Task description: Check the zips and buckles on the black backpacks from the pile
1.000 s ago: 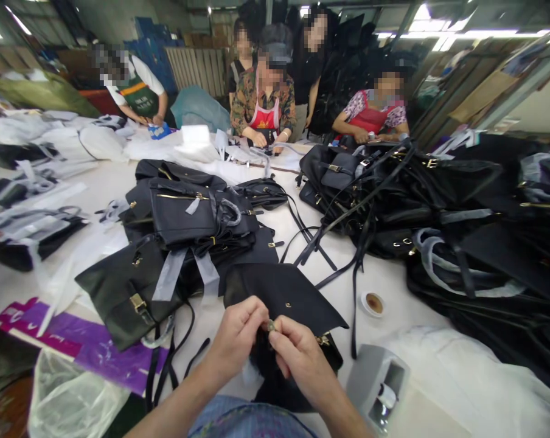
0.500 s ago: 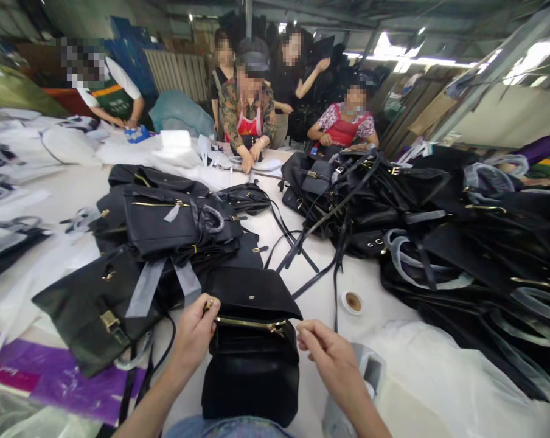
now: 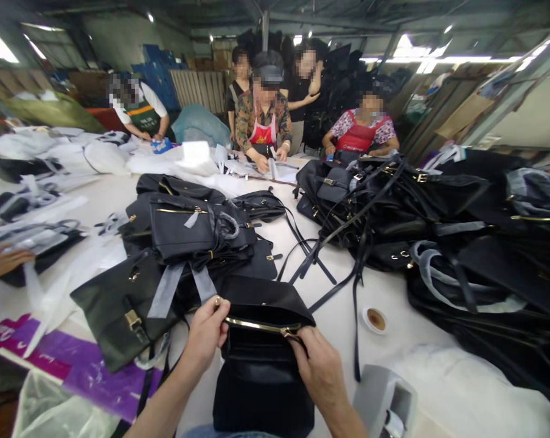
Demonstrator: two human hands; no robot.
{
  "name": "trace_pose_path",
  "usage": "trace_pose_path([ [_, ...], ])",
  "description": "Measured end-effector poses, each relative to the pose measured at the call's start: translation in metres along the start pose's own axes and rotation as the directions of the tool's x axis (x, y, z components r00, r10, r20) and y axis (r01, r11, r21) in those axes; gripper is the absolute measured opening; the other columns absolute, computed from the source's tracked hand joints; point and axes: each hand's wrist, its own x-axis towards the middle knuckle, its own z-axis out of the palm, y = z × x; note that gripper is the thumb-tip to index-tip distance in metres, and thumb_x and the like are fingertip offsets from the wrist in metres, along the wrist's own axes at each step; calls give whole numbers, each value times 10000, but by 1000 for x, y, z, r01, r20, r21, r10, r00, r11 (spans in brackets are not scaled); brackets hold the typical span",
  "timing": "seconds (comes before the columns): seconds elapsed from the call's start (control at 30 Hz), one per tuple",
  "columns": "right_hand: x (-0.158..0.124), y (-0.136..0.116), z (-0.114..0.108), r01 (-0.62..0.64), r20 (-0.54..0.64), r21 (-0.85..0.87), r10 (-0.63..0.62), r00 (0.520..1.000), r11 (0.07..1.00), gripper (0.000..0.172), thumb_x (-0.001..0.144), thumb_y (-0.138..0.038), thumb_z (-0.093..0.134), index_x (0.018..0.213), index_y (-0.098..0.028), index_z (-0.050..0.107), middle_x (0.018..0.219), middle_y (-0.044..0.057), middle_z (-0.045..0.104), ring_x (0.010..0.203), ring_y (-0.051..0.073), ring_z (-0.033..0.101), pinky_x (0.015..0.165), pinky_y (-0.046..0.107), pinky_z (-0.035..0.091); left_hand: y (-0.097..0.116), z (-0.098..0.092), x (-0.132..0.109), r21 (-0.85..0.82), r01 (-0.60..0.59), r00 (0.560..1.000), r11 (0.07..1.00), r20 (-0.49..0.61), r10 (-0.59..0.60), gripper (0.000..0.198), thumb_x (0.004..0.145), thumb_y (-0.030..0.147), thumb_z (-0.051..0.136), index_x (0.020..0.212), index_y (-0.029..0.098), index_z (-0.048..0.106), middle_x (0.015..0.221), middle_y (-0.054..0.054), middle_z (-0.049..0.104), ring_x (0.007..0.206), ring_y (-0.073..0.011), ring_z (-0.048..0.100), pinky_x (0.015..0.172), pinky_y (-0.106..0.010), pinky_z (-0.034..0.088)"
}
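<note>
Right beside the bag now, the right hand (image 3: pixel 319 360) has come in to touch its side; half a second ago it was a little way off. The left hand (image 3: pixel 208 331) is still at the other end of the gold zip (image 3: pixel 254 325). Both hands pinch the black bag (image 3: pixel 263 395), one at each end of the zip, and the right fingers are by the gold zip pull (image 3: pixel 286 332). A small gold bit shows at the left fingertips, but I can't tell what it is.

The bag is on the white table (image 3: pixel 334 340), right in front of the person, and its flap (image 3: pixel 266 292) is folded back, away from them. I can't tell if the zip is open or shut.

To do this well, I think both ends should be held level and pulled softly, so the zip stays straight. The flap should be kept out of its teeth.

Now for words. The green apron (image 3: pixel 145 118) has pale writing, too small to read. The red apron (image 3: pixel 355 140) has a little white print, also too small. The purple sheet (image 3: pixel 90 374) has white letters, but they are blurry. I see no brand name I can read on the bag.
</note>
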Motion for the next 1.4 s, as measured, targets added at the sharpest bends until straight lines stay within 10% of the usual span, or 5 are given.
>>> trace_pose_path([
  [0.47,76,-6,-41,-190,444,-3,172,879,982,269,810,-238,526,588,-219,376,574,-35,489,590,149,466,566,271,302,18,1,51,220,-198,978,955,-26,209,356,791,416,555,1018,143,590,767,-24,580,532,-116,490,464,-227,380],
  [0.6,58,-4,-39,-112,380,-50,123,917,992,249,827,-242,528,622,-226,388,588,-28,503,581,159,467,566,291,290,32,-12,9,688,-568,727,452,161,668,339,831,246,567,1166,194,574,1107,-95,599,913,-223,571,847,-386,474],
  [0.77,29,-5,-35,-101,283,15,93,955,995,149,849,-260,532,723,-236,457,674,-12,554,611,172,515,589,302,358,8,2,-38,611,-787,581,84,687,436,262,895,110,457,1090,189,614,1073,-91,663,985,-236,584,869,-374,502],
  [1.03,29,-7,-39,-176,289,93,143,947,980,174,828,-216,549,998,-232,577,750,-12,602,661,173,566,656,321,451,15,40,-12,763,-621,783,178,592,189,194,823,85,566,986,179,608,1051,-89,666,1004,-274,582,890,-433,476],
  [1.4,27,-13,-37,-156,266,162,109,958,974,236,852,-155,524,1032,-261,635,888,22,618,812,190,587,738,325,465,14,60,-9,702,-601,783,383,614,102,215,878,191,525,1032,209,673,1067,-72,687,1025,-252,603,921,-369,430],
])
